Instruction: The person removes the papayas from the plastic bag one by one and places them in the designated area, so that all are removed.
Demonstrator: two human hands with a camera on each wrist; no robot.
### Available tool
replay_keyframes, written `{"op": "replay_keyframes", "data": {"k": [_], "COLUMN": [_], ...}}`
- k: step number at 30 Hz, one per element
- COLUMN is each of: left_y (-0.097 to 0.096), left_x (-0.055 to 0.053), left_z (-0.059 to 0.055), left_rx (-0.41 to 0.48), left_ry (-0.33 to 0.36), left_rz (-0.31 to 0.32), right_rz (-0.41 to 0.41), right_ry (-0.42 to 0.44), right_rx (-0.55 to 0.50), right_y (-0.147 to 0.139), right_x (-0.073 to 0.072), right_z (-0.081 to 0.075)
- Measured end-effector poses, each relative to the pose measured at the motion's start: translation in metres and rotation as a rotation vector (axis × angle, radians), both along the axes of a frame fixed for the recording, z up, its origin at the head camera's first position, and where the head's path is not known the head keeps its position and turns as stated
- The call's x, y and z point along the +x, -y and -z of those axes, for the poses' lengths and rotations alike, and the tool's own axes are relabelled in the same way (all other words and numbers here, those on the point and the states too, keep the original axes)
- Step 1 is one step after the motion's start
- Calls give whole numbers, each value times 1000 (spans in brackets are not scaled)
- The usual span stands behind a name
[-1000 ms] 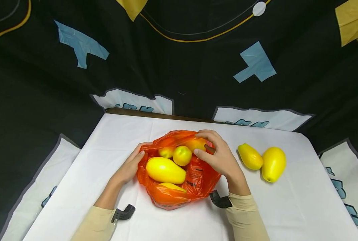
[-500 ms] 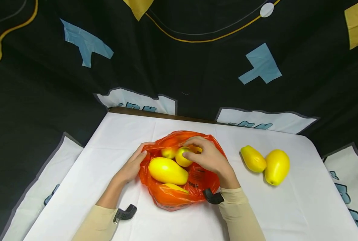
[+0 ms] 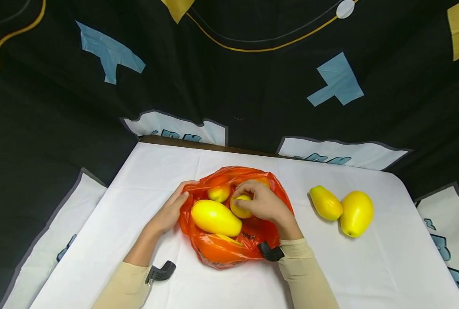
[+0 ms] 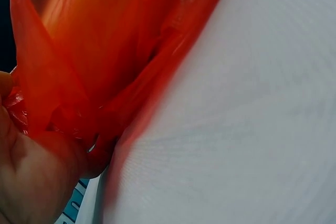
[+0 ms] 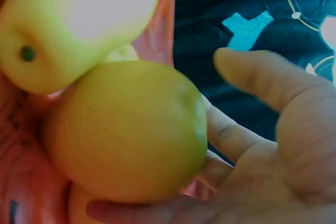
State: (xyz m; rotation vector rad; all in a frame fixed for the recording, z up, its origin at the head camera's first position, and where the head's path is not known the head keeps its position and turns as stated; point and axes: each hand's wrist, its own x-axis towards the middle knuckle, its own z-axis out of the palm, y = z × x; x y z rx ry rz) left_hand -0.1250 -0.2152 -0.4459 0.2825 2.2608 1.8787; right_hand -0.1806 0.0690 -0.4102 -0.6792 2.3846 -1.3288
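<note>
The left hand (image 3: 171,210) grips the left rim of an orange-red plastic bag (image 3: 217,258), its thumb on the near side and its fingers curled round the film, probably so that the mouth stays wide and the limp wall does not fall in over the contents. Through that mouth comes the right hand (image 3: 265,204), its fingers curving round a round yellow fruit (image 5: 131,135) that sits inside the bag, just beside a long mango-like fruit (image 3: 215,218). In the right wrist view the thumb (image 5: 257,72) stands off the fruit (how firm the hold is, I cannot tell), which suggests that the fingers behind and below carry most of the contact. The long fruit lies across the left of the opening, and another yellow fruit (image 3: 219,194) sits behind it; resting together, they likely steady one another and weigh down the loose plastic. The bag rests on the white surface (image 3: 380,266) between the two arms, a handy spot for one hand to hold and the other to reach. To the right, well apart, a smaller oblong yellow fruit (image 3: 325,202) touches a larger one (image 3: 357,213), both outside the bag.
</note>
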Motion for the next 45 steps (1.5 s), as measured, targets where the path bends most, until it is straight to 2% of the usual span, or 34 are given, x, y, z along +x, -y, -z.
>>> {"op": "replay_keyframes", "data": {"k": [5, 11, 16, 22, 29, 38, 45], "left_y": [-1, -2, -1, -1, 0, -1, -1], "left_x": [-1, -1, 0, 0, -1, -3, -2], "left_z": [1, -2, -3, -1, -1, 1, 1], "left_rx": [1, 10, -1, 11, 2, -10, -5], "left_ry": [2, 2, 5, 5, 12, 16, 14], "left_rz": [11, 5, 6, 8, 2, 2, -3], "right_rz": [-23, -11, -7, 17, 64, 131, 178], "right_ry": [11, -8, -45, -104, -185, -276, -300], "right_rx": [81, 174, 189, 124, 24, -47, -113], "right_y": [-3, -4, -5, -13, -25, -41, -54], "right_x": [2, 4, 6, 13, 19, 27, 31], "right_z": [7, 9, 9, 0, -20, -41, -52]}}
